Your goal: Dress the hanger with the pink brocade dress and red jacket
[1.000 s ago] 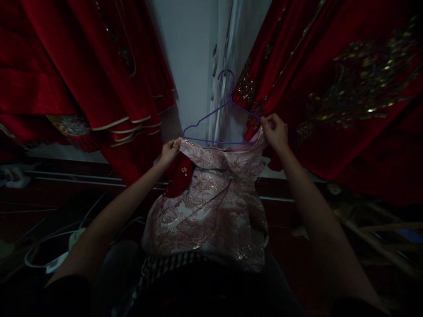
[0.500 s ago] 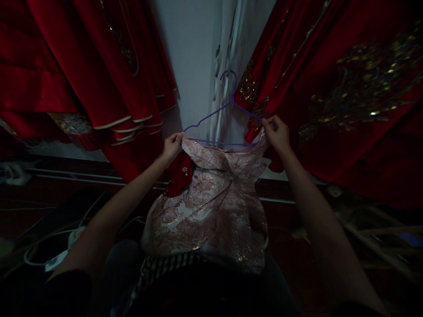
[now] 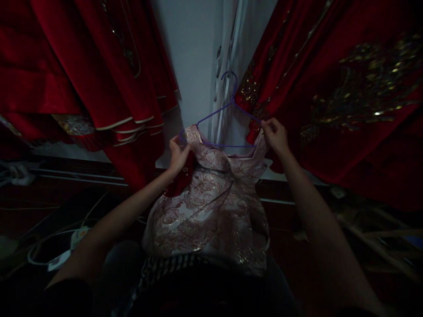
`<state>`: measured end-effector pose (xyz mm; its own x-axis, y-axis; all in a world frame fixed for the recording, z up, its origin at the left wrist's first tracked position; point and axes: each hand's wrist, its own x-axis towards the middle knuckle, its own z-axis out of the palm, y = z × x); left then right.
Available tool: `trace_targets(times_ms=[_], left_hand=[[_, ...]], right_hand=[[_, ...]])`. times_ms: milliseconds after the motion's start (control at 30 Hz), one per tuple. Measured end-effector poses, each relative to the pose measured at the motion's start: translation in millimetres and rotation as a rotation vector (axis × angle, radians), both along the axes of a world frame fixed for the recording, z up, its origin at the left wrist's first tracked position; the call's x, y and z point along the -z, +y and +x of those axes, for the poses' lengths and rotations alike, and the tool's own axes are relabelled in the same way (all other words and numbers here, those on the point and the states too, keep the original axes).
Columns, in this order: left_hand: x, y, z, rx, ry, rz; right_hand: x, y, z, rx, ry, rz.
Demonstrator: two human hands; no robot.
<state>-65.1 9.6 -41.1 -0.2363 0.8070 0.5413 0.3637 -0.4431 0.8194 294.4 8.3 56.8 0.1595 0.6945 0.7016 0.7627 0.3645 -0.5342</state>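
Pink dress [image 3: 211,211] lies below right grip [image 3: 268,125]; seemingly pinched.

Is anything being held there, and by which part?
The right hand pinches the pink dress by its shoulder strap, near the purple hanger. The left hand is by the other strap; whether it grips cannot be told.

glossy, metallic-threaded brocade cloth dress [image 3: 211,202]

Hanger [image 3: 233,101] in neck of dress [image 3: 211,211], drape [image 3: 76,75] left, curtain [image 3: 317,158] right, panel [image 3: 188,53] behind
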Motion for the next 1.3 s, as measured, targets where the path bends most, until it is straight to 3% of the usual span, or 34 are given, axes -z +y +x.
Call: trace_targets(times_ms=[100, 167, 300, 467, 600, 767, 867, 1000, 1133, 1200, 1300], left_hand=[[47.4, -31.9, -1.2, 0.102, 0.285, -0.093], [66.0, -45.2, -5.4, 0.21, 0.421, -0.149], [67.2, -38.1, -26.8, 0.281, 0.5, -0.245], [32.0, 9.9, -70.0, 0.224, 0.337, -0.166], [-19.4, 51.5, -85.1, 0.137, 0.378, -0.205], [-94.9, 78.4, -42.6, 0.157, 0.128, -0.298], [-122.8, 75.0, 3.9, 0.199, 0.097, -0.288], [-134.3, 67.7, 51.4, 0.281, -0.006, -0.041], [-133.5, 70.3, 61.2, 0.317, -0.024, 0.124], [-133.6, 70.8, 58.2, 0.356, -0.002, 0.098], [-137.8, 64.9, 51.7, 0.487, 0.056, -0.052]], right_hand=[[2.3, 2.0, -1.2, 0.008, 0.002, -0.004], [2.9, 2.6, -1.3, 0.009, 0.001, -0.007], [2.2, 2.8, 0.0, 0.006, -0.006, -0.012], [3.0, 5.3, 0.9, -0.023, 0.015, -0.016], [1.9, 1.7, -1.1, -0.019, 0.006, -0.012], [-2.6, -16.9, -11.9, 0.06, -0.058, 0.008], [-0.3, -26.3, -21.5, 0.099, -0.074, 0.049], [4.2, -28.1, -26.6, 0.082, -0.033, 0.06], [-8.1, -13.9, -13.9, 0.051, -0.023, -0.035], [-22.8, 0.6, -5.4, 0.021, -0.058, -0.201], [-45.5, 25.2, -3.2, -0.109, -0.163, -0.659]])
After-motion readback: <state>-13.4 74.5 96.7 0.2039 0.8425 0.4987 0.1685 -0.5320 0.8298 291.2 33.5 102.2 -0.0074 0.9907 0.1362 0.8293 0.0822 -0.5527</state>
